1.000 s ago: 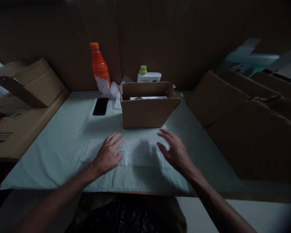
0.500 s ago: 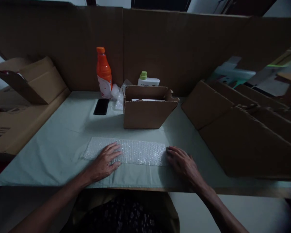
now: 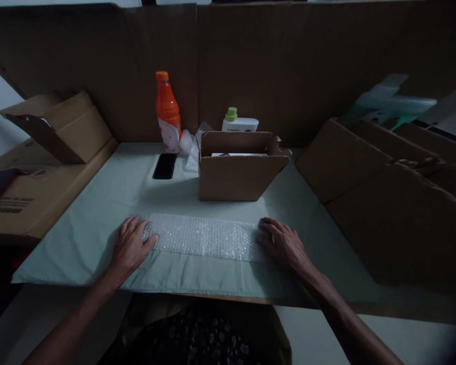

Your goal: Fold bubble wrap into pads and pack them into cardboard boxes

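Note:
A long strip of bubble wrap (image 3: 205, 237) lies flat on the pale green cloth near the table's front edge. At its left end rests my left hand (image 3: 131, 244), fingers spread, with the thumb on the wrap's edge. My right hand (image 3: 285, 244) lies over the right end, palm down with its fingers stretched out. Behind the strip stands an open cardboard box (image 3: 237, 177) with something white showing inside it.
An orange bottle (image 3: 168, 114), a black phone (image 3: 164, 166), crumpled clear plastic (image 3: 193, 152) and a white bottle with a green cap (image 3: 240, 124) are at the back. Cardboard boxes flank the table, one at left (image 3: 70, 132), larger ones at right (image 3: 403, 218).
My left hand has slid left from the middle of the bubble wrap to its left end. My right hand stays at the right end. The view has shifted slightly.

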The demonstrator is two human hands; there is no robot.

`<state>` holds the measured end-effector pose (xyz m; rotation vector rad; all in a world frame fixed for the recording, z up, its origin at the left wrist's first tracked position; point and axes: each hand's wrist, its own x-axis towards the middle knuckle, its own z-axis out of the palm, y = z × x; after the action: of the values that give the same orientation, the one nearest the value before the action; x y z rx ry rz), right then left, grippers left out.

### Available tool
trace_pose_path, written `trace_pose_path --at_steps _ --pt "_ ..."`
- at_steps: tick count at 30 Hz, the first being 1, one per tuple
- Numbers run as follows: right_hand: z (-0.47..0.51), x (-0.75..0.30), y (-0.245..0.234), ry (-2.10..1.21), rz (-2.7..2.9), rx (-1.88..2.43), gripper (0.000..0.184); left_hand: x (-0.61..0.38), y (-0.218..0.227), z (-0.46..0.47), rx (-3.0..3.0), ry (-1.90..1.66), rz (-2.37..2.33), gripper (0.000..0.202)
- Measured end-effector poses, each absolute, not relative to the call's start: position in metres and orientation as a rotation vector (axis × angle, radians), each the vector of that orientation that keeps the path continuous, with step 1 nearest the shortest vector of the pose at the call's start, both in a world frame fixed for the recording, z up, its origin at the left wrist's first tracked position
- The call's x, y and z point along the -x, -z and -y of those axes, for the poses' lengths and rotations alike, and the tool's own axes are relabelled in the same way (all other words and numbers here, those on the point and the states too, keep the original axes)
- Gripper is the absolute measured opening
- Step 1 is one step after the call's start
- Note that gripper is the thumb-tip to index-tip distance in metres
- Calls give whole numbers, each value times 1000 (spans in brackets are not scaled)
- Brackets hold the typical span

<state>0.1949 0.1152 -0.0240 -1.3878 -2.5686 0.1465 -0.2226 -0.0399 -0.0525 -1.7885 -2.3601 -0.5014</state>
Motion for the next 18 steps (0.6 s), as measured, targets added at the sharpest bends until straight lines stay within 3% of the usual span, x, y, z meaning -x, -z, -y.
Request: trace_pose_path --at_steps 6,11,18 --pt "-95 -190 17 -310 2367 1287 20 206 43 28 1756 822 2363 14" --pt "-51 -190 -16 -731 2282 1154 57 201 20 23 1692 1031 2553 28" --pt "12 -204 -42 -1357 2291 888 25 174 4 -28 2159 872 2314 42"
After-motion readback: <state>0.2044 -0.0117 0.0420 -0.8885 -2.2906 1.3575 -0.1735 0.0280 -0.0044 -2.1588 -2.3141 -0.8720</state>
